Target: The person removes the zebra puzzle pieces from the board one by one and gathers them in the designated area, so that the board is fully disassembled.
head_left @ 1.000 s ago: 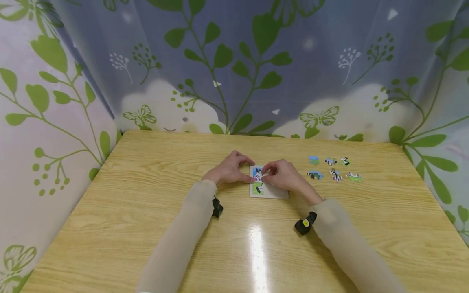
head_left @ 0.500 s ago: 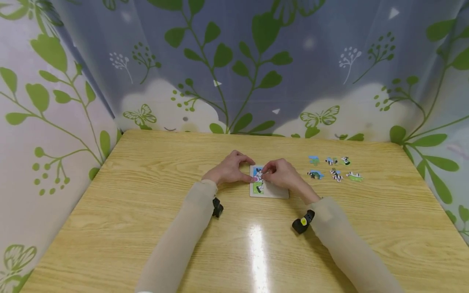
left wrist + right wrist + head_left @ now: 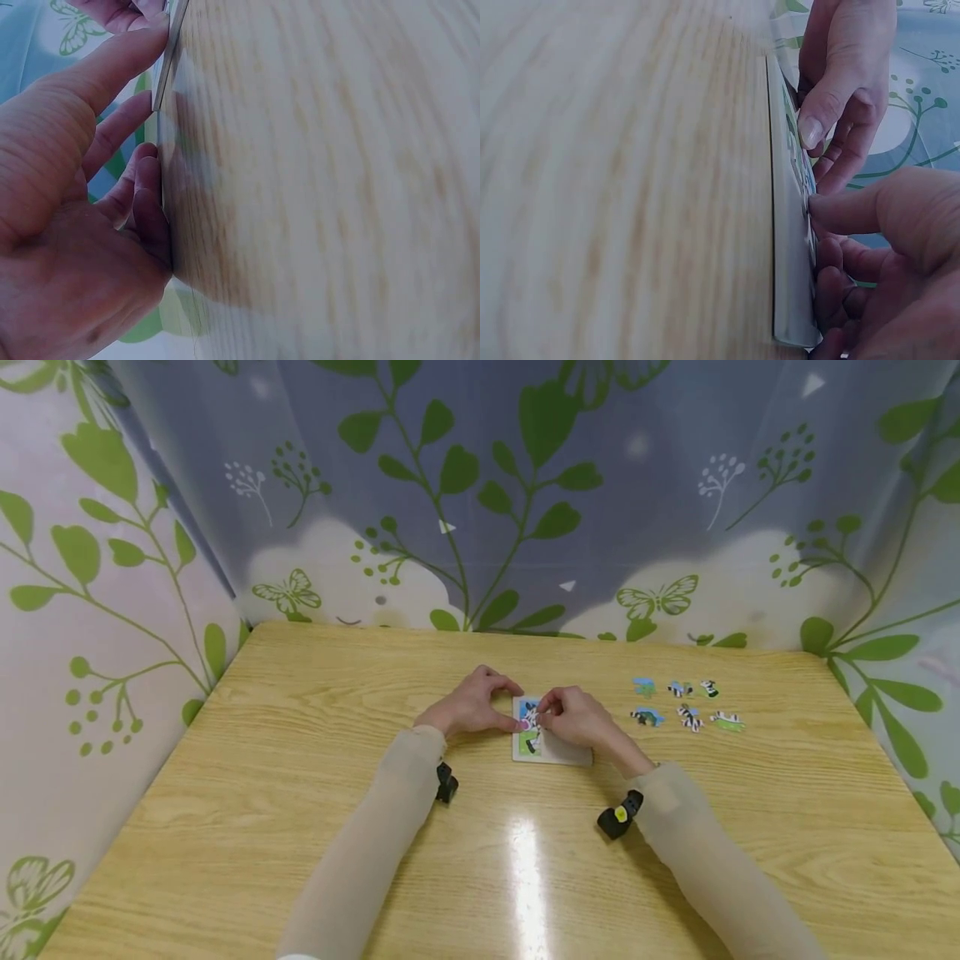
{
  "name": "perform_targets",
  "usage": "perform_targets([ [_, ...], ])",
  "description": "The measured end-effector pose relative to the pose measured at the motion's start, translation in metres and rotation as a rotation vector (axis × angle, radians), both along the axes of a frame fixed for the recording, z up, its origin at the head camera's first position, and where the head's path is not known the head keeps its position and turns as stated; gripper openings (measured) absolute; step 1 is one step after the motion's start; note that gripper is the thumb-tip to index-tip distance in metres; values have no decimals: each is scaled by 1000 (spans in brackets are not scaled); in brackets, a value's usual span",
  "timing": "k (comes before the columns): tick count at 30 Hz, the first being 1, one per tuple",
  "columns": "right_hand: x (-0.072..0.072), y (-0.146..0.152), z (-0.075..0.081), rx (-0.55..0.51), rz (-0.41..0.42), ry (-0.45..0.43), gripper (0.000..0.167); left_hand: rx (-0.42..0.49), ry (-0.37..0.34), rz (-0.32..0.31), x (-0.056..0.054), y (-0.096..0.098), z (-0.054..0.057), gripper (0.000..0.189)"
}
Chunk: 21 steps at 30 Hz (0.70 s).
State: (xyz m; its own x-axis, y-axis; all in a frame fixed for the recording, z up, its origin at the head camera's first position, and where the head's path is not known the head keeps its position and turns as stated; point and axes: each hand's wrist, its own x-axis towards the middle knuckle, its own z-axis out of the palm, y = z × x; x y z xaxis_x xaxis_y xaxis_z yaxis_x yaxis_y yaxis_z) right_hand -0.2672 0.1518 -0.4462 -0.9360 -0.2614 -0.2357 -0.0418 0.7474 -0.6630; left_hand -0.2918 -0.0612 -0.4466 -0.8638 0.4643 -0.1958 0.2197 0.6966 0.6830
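Observation:
A small pale puzzle board lies flat on the table, its left part filled with zebra-patterned pieces in blue, green, black and white. My left hand holds the board at its left side, thumb over the left edge and forefinger by the far left corner. Thumb and forefinger of my right hand pinch a puzzle piece at the board's filled part; the fingers mostly hide it. In the right wrist view both thumbs come down on the board, and the right fingers are curled.
Several loose puzzle pieces lie in two rows on the wooden table, to the right of the board. A leaf-patterned curtain hangs behind the table. Black wrist cameras sit below both hands.
Hardly anything moves. My right wrist shifts slightly to the left, while both hands stay at the board and the loose pieces keep their places.

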Motion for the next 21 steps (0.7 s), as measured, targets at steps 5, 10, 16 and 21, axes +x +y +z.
perform_targets([
  [5, -1, -1, -1, 9, -15, -13, 15, 8, -3, -3, 0, -1, 0, 57],
  [10, 1, -4, 0, 27, -17, -5, 16, 40, -41, 10, 1, -1, -1, 57],
  [16, 2, -6, 3, 33, -7, 6, 17, 22, -20, -19, 1, -1, 2, 58],
  [21, 3, -6, 3, 27, -7, 1, 17, 23, -31, -10, 2, -1, 2, 58],
])
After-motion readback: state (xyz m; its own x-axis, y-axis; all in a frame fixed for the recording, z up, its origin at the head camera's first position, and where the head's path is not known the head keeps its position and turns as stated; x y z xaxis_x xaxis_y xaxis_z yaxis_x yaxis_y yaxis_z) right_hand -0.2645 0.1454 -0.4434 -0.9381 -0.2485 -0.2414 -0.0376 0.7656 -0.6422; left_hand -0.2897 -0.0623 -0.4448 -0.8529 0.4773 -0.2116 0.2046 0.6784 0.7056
